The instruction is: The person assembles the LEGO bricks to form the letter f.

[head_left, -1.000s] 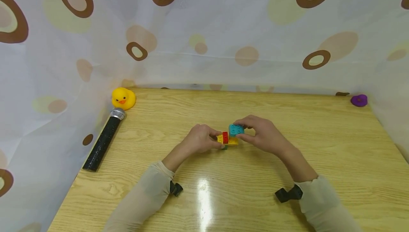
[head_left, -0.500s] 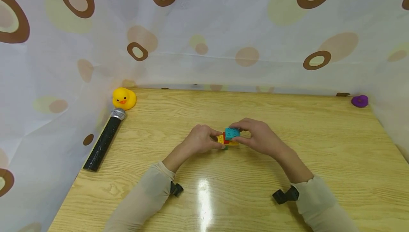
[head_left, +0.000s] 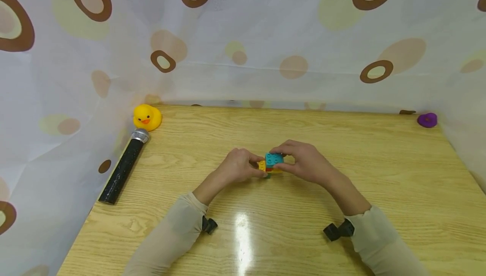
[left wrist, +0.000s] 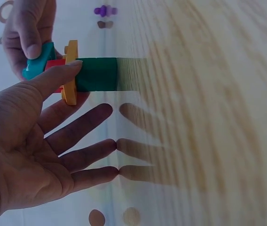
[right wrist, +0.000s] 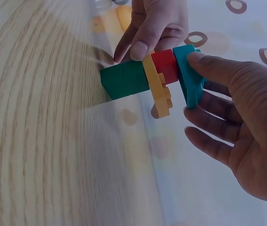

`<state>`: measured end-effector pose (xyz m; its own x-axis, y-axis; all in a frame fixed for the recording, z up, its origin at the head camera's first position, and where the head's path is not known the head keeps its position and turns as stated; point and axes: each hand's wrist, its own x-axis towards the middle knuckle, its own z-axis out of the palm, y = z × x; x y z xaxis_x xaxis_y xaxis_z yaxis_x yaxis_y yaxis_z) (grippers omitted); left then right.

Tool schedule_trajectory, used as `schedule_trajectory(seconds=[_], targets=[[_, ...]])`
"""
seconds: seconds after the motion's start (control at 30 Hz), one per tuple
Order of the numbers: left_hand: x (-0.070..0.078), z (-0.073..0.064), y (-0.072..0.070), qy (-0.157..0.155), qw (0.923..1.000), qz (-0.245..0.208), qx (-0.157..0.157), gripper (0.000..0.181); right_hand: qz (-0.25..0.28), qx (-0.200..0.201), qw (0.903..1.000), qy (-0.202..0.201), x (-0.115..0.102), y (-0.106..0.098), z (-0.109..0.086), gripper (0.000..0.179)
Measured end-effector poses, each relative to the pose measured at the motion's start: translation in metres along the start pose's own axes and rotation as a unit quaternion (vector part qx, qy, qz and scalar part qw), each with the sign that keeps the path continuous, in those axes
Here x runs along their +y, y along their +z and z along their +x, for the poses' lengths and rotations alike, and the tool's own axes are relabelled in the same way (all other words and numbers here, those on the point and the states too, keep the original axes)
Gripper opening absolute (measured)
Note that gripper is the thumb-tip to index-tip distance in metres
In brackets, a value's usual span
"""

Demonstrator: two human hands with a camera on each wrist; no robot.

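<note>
A small stack of toy building bricks stands upright on the table, between the two hands. Its base is green bricks (right wrist: 126,80), with a flat yellow piece (right wrist: 158,89) across them and a red brick (right wrist: 165,66) above. My left hand (head_left: 237,166) pinches the stack with thumb and forefinger near the yellow piece; its other fingers are spread in the left wrist view. Between thumb and fingers, my right hand (head_left: 309,164) grips a teal brick (head_left: 274,159) with a sloped side. The teal brick sits against the red one's top and hides most of it from above.
A yellow rubber duck (head_left: 147,117) and a black microphone (head_left: 123,168) lie along the table's left side. A small purple toy (head_left: 427,120) is at the far right corner. Patterned cloth (head_left: 243,27) hangs behind and beside the wooden table (head_left: 303,225).
My right hand has carried the teal brick left and slightly toward me, from beside the red brick to over it. The left hand and the stack have stayed put.
</note>
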<state>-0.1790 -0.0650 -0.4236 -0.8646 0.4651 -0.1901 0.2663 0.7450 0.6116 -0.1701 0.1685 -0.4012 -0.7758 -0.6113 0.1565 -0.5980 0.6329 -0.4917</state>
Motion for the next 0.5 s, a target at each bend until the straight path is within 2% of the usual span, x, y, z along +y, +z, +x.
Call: schedule_trajectory(seconds=[0.23,0.5], targets=[[0.0013,0.0,-0.0008,0.001,1.0,0.004,0.002,0.051,-0.023,-0.002,0.9997,-0.003,-0.0025,-0.0022,0.0012,0.037],[0.0025,-0.0008,-0.0002,-0.003,1.0,0.006,0.002,0.049,-0.011,-0.009,0.9998,0.012,-0.0037,-0.001,0.0019,0.035]])
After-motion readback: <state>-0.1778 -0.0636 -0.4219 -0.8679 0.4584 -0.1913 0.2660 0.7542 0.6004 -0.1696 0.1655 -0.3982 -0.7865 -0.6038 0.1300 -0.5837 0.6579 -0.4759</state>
